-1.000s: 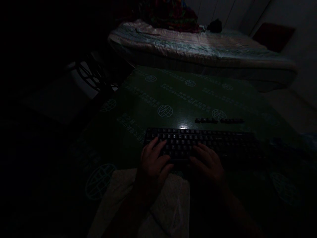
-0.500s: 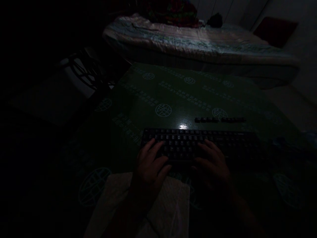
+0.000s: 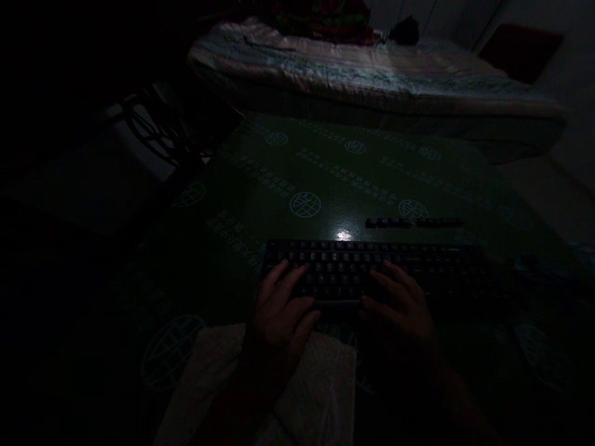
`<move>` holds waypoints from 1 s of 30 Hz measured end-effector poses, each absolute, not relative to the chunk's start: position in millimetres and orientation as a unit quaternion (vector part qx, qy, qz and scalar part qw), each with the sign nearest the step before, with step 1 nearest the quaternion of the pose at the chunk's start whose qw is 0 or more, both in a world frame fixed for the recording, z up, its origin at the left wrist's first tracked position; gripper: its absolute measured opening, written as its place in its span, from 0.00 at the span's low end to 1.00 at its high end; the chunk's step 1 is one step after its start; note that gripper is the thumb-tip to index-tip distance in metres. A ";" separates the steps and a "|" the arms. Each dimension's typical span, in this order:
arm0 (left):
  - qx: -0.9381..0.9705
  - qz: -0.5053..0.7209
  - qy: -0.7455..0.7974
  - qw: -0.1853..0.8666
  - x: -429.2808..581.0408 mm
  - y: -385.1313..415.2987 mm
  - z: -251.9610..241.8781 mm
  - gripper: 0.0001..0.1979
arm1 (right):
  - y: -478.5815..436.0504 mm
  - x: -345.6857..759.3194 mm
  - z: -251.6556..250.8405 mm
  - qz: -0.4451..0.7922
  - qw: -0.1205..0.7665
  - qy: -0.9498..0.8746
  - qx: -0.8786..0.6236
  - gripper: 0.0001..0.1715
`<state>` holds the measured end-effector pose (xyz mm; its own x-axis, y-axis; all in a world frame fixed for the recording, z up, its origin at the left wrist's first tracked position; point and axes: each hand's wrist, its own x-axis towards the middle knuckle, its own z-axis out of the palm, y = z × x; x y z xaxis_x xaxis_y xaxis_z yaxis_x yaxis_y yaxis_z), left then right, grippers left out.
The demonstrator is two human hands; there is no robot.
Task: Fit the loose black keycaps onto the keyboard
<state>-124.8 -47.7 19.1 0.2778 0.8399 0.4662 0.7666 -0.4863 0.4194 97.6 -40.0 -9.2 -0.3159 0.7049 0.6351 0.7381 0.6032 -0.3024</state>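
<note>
I seem to be typing, left hand (image 3: 277,319) and right hand (image 3: 405,308) over the keyboard (image 3: 340,268), fingers apart, the next keystroke calling for a light press.

In dim light, we see a green table (image 3: 260,170) printed with pale globes (image 3: 305,204) and slanting rows of characters (image 3: 346,176), its top catching a bright glint (image 3: 344,235). Beyond it, we find a bed (image 3: 400,108) with a pale, patterned cover (image 3: 353,71), bearing dark red, patterned cloth (image 3: 325,25), a black bundle (image 3: 405,31) and, at right, what looks like a dark red pillow (image 3: 520,52). At left, we make out a dark openwork frame (image 3: 153,129).
</note>
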 end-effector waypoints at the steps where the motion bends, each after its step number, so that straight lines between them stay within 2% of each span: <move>1: 0.796 0.329 0.505 0.058 -124.7 -47.9 19.2 0.03 | -40.6 97.2 -8.5 -0.030 0.378 -0.812 -0.443 0.05; 7: 0.793 0.318 0.514 0.072 -125.4 -48.8 19.2 0.04 | -45.1 92.0 -3.4 -0.077 0.379 -0.817 -0.428 0.08; 19: 0.808 0.312 0.498 0.037 -127.7 -44.9 14.4 0.05 | -43.7 89.1 -10.4 -0.092 0.380 -0.812 -0.434 0.02; 30: 0.807 0.330 0.489 0.018 -128.5 -44.9 9.6 0.04 | -44.7 85.0 -8.4 -0.144 0.397 -0.806 -0.415 0.05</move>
<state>-128.5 -44.9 9.6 0.3042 0.8008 0.5160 0.7774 -0.5217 0.3513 85.0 -44.7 -8.4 -0.3399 0.5550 0.7593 0.7839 0.6132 -0.0972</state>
